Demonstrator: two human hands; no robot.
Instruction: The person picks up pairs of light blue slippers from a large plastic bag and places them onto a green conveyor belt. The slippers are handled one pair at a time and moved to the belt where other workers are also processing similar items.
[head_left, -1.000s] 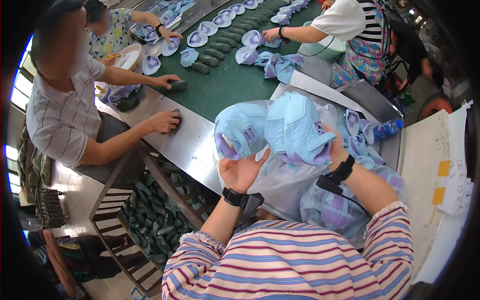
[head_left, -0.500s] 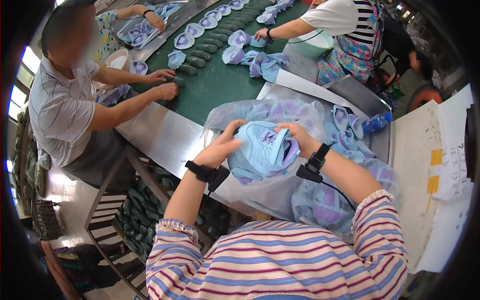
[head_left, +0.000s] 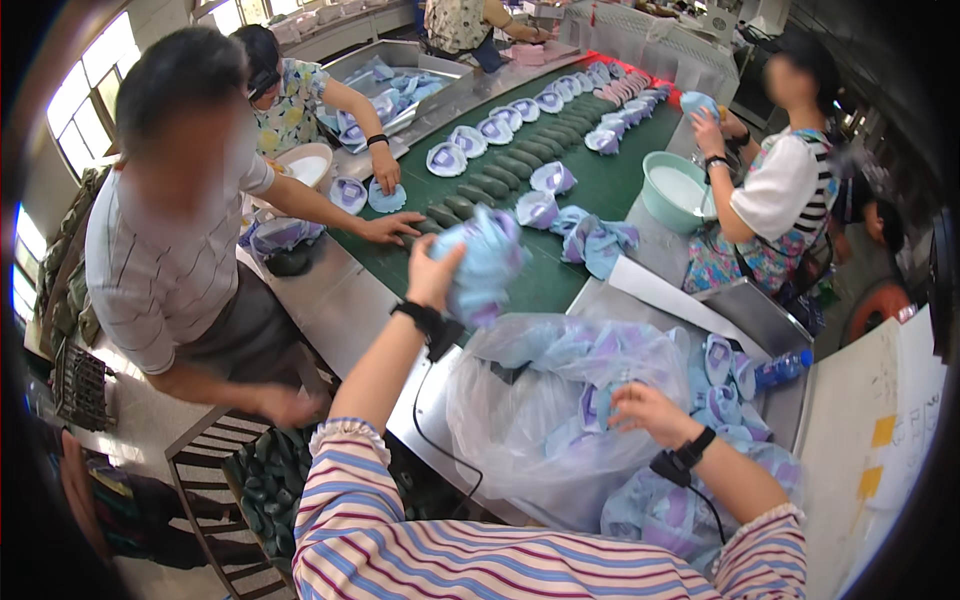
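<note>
My left hand [head_left: 432,275] is closed on a light-blue shoe upper [head_left: 483,262], smeared by motion, held up over the near end of the green belt; more than one upper may be in the grip. Lower and to the right, my right hand [head_left: 650,412] has its fingers apart and loosely bent, with nothing seen in them. It hovers over a clear plastic bag [head_left: 480,400] filled with blue and purple shoe uppers [head_left: 575,345]. A second bag of uppers [head_left: 655,505] lies beneath my right forearm.
Rows of dark shoe lasts [head_left: 490,187] and uppers [head_left: 472,141] line the green belt [head_left: 400,262]. A co-worker's hand [head_left: 392,228] reaches in from the left. Dark lasts fill a slatted rack [head_left: 205,485]. At right are a blue-capped bottle [head_left: 783,368] and a green basin [head_left: 672,190].
My left hand has carried the upper forward toward the belt. My right hand has let go of it and moved right and nearer me. The view has tilted up.
</note>
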